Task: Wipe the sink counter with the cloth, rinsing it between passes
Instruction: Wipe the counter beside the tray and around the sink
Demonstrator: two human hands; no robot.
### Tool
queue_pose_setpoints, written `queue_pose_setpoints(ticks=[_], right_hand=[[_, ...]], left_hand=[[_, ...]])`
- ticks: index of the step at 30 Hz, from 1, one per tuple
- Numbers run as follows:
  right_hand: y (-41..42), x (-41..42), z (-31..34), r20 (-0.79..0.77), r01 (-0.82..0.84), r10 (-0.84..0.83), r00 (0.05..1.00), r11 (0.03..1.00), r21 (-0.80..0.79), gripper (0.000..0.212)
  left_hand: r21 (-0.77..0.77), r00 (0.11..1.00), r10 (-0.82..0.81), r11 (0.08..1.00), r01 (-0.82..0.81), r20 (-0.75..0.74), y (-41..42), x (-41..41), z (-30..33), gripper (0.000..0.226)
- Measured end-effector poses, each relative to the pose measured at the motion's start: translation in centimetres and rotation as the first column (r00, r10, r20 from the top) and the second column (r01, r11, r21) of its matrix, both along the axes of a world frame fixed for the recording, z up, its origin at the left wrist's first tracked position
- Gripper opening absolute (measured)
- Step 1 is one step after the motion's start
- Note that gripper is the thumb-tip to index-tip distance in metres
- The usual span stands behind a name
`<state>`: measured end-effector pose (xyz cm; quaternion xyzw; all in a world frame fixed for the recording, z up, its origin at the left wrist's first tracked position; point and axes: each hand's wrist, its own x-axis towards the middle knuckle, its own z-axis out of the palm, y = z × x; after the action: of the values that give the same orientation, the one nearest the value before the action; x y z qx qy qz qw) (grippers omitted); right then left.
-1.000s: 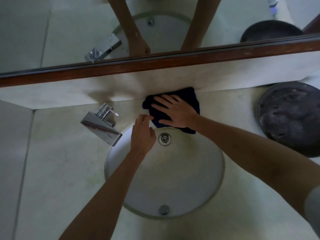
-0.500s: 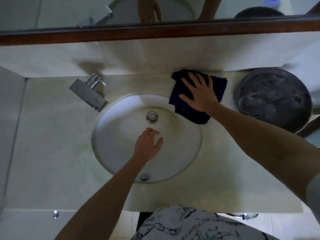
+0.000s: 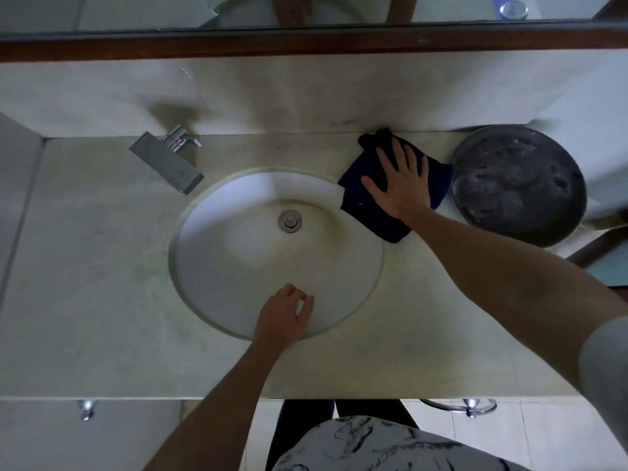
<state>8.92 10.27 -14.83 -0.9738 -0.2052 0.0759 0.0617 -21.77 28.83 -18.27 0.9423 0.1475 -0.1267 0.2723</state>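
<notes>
A dark blue cloth (image 3: 370, 212) lies flat on the pale stone counter (image 3: 102, 266), at the back right of the round white sink (image 3: 238, 260). My right hand (image 3: 399, 185) presses on the cloth with its fingers spread and straight, pointing toward the back wall. One corner of the cloth hangs over the sink's right rim. My left hand (image 3: 283, 314) hovers over the near part of the sink with fingers loosely curled, holding nothing.
A chrome tap (image 3: 168, 161) stands at the sink's back left. A dark round metal pan (image 3: 520, 185) sits on the counter just right of the cloth. A wood-framed mirror (image 3: 306, 45) runs along the back wall. The counter's front edge is near my body.
My right hand has slid the cloth rightward along the back of the counter, from behind the drain to beside the pan. My left hand has pulled back toward the sink's near rim.
</notes>
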Motion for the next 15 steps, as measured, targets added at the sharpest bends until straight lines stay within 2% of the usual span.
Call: queue_pose_setpoints(ticks=[4, 7, 11, 15], right_hand=[[-0.3, -1.6, -0.3, 0.007, 0.077, -0.077, 0.997, 0.997, 0.01, 0.08], [-0.8, -3.3, -0.5, 0.027, 0.149, -0.15, 0.988, 0.988, 0.026, 0.08], [-1.4, -6.0, -0.6, 0.013, 0.227, -0.227, 0.974, 0.974, 0.019, 0.08], [-2.8, -8.9, -0.7, 0.013, 0.296, -0.296, 0.955, 0.955, 0.019, 0.081]], left_hand=[[0.069, 0.987, -0.01, 0.998, -0.001, 0.162, -0.1, -0.6, 0.1, 0.045], [0.069, 0.969, -0.027, 0.998, 0.01, 0.246, -0.1, -0.5, 0.4, 0.04], [0.045, 0.962, -0.034, 0.999, 0.022, 0.271, -0.2, -0.5, 0.6, 0.036], [0.101, 0.977, -0.071, 0.994, 0.051, 0.202, -0.2, -0.5, 0.9, 0.043]])
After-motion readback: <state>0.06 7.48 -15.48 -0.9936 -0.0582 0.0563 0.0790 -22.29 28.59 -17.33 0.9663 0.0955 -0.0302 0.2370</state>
